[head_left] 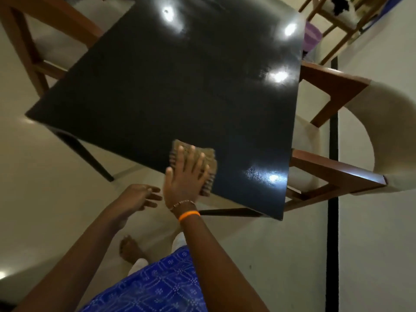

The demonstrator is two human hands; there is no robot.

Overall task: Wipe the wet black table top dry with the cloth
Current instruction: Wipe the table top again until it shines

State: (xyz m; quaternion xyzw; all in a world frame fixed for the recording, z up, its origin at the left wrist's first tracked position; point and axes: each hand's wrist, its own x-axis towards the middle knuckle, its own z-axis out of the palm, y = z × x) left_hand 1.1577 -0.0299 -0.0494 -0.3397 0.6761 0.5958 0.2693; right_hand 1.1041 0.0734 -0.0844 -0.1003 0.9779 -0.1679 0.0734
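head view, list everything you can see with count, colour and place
table top: 1, glossy black, centre
cloth: 1, tan striped, near edge of table, under right hand
chairs: 3, brown wood with pale seats, left, right, far right
purple object: 1, beyond the far right corner, unclear
floor: pale, with a dark stripe at right
left hand: open, off the table
right hand: flat on cloth, fingers spread, orange band at wrist

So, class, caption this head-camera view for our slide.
Right hand presses the cloth flat on the black table top.
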